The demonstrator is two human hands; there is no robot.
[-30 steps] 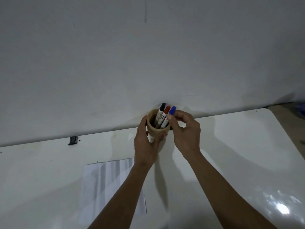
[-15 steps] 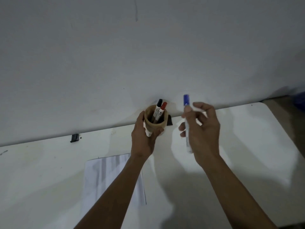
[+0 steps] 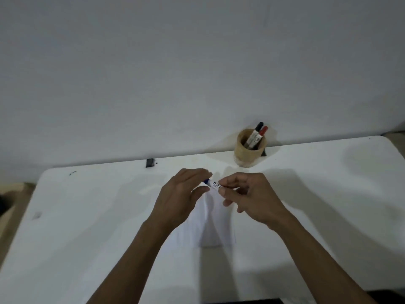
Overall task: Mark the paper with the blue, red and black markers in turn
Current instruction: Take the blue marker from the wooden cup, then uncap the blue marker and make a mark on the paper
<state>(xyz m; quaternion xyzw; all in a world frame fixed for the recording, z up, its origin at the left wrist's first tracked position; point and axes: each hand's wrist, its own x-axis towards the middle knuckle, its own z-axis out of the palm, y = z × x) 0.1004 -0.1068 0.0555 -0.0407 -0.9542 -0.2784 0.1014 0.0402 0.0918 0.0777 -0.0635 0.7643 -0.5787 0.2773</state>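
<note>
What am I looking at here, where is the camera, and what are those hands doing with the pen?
There is no machine here. The picture comes from a camera worn on a person's head, looking forward and down, so the two bare arms reaching in from the bottom are the wearer's own. They work over a white table set against a plain wall. A sheet of paper lies under the hands. The right hand holds the blue marker by its white barrel, while the left hand has its grip on the blue cap end, probably to pull the cap off. At the back stands a round wooden cup holding the black marker and the red marker.
</note>
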